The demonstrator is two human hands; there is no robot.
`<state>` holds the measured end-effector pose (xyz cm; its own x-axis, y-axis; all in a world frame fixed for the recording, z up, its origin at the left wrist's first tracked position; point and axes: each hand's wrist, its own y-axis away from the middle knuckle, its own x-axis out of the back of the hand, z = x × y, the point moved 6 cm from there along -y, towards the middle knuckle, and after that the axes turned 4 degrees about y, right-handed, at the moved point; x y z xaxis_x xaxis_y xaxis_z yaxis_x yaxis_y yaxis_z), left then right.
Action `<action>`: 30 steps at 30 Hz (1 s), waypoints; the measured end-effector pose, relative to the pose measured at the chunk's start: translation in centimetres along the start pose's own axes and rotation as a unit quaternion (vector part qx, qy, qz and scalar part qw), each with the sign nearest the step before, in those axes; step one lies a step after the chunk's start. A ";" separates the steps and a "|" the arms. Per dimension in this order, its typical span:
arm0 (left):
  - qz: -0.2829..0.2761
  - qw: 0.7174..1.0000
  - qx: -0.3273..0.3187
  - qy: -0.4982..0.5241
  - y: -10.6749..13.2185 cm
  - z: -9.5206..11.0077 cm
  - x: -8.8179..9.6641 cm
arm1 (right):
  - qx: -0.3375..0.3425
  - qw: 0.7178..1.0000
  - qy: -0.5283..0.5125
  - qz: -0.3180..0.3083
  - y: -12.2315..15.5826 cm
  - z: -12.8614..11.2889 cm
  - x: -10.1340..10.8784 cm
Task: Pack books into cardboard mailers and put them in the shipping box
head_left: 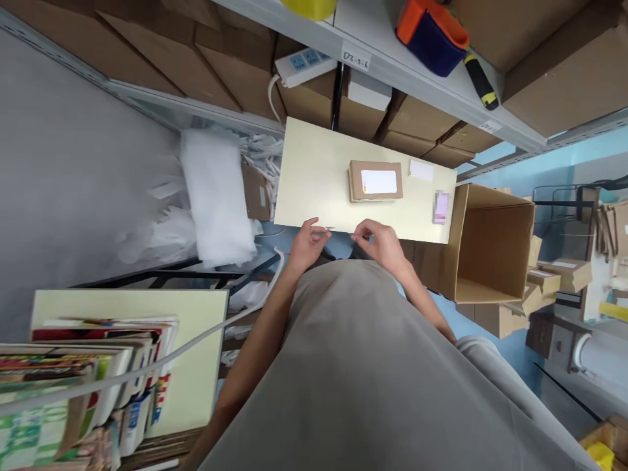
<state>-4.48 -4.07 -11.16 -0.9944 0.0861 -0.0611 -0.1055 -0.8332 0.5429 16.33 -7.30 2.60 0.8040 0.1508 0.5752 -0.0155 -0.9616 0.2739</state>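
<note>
At the near edge of the pale table, my left hand is closed in a loose pinch. A small thin sliver shows at its fingertips, too small to name. My right hand is a short way to the right, thumb and fingers pressed together; whatever may be in them is hidden. Beyond the hands lies a small brown cardboard box with a white label on top. Neither hand touches it. A white slip and a pinkish, blurred item lie to the box's right.
A large open carton stands right of the table. White foam wrap is at the left. Above the far edge runs a metal shelf with a power strip below it. A pale cable crosses over stacked books.
</note>
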 end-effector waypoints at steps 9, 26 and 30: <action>0.042 0.989 0.049 0.132 -1.4 0.2 -6.3 | 0.033 0.999 -0.026 -0.010 -0.7 2.9 5.6; 0.113 0.982 -0.107 -0.104 -8.2 4.8 -13.5 | -0.065 0.989 -0.126 0.052 -11.8 19.4 12.5; 0.102 0.982 -0.095 -0.129 -11.9 5.4 -13.2 | -0.083 0.985 -0.150 0.034 -15.1 20.6 11.1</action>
<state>9.91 7.69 -12.30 -0.9653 0.0224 0.2603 0.0739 -0.9322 0.3543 37.74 4.15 -11.05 0.9370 -0.0111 0.3493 -0.1524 -0.9125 0.3798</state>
